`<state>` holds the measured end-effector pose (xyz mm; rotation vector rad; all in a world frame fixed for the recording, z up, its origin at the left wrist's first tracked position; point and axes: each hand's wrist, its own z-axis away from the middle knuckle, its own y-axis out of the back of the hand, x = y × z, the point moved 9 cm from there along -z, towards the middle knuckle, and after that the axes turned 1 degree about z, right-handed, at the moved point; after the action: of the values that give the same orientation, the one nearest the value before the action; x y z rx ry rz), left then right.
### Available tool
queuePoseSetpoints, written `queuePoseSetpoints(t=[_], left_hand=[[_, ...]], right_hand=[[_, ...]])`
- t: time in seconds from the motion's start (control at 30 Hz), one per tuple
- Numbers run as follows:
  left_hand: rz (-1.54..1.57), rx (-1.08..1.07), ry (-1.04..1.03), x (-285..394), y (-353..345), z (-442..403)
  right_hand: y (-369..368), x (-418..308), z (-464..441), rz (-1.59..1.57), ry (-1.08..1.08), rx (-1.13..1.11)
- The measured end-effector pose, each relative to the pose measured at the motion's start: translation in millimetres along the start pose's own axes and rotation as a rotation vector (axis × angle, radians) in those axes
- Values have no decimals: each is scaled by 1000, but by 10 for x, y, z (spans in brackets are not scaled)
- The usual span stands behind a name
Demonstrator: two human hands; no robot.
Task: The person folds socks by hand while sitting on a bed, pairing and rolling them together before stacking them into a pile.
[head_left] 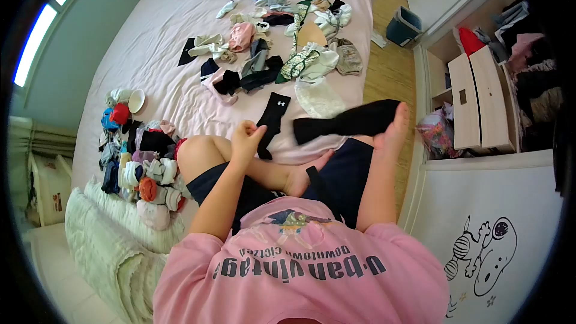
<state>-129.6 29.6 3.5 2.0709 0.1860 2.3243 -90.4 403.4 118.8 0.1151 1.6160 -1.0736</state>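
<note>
My right hand [393,126] is closed on one end of a long black sock [348,121]. The sock stretches out to the left above my lap, and its free end is slightly blurred. My left hand [245,139] has its fingers curled in a pinch. Close beside those fingertips is another black sock [274,114] with a small white logo, its top end pointing away from me. Whether the left fingers touch that sock, or hold anything small, I cannot tell. A white lacy cloth [319,97] lies on the bed just beyond the held sock.
Loose socks and small garments, including a pink piece [241,36], are spread over the bed [162,42]. A dense pile of rolled socks [147,168] sits at the left, with a white bowl [137,101] behind it. Right of the bed are a bin [404,26] and open drawers [471,102].
</note>
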Motion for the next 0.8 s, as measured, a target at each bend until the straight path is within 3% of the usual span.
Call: queuePoseSetpoints(t=[0.1,0.13,0.23,0.27,0.3,0.33,0.37,0.4,0.43,0.47,0.5,0.53,0.57,0.63,0.7,0.8], left_hand=[[-130,52,-44,-84,217,14],[-75,-65,-9,29,108,95],[263,-529,413,132,-478,506],[612,-729,615,127,-762,694],[804,-812,688,225,-875,787],[999,-891,759,372,-954,877],[1198,-965,825,527,-981,946],[993,-811,762,437,-875,830],[790,-653,697,346,-719,703],[966,-763,584,464,-722,678],[934,-755,580,347,-652,592],[882,-786,500,383,-547,552],[828,-817,422,427,-447,542],[865,-764,410,520,-253,550],[901,-795,373,547,-141,551],[967,-871,453,684,-121,717]], right_hand=[[-82,-127,-55,143,123,-128],[-205,-110,19,249,151,-169],[-685,262,493,552,45,-493],[-831,447,757,687,-42,-607],[-973,606,1045,755,-52,-754],[-1144,660,1346,800,83,-892],[-1157,872,1622,803,-19,-1007],[-1234,891,1896,807,7,-1139],[-1235,990,2146,801,-123,-1261],[-1237,970,2280,733,-53,-1328],[-1246,949,2379,660,18,-1394],[-1242,913,2354,599,15,-1387],[-1012,1179,2265,476,-295,-1314],[-507,1486,1949,539,-807,-928],[-261,1638,1492,575,-612,-776],[-357,1562,1288,517,-700,-594]])
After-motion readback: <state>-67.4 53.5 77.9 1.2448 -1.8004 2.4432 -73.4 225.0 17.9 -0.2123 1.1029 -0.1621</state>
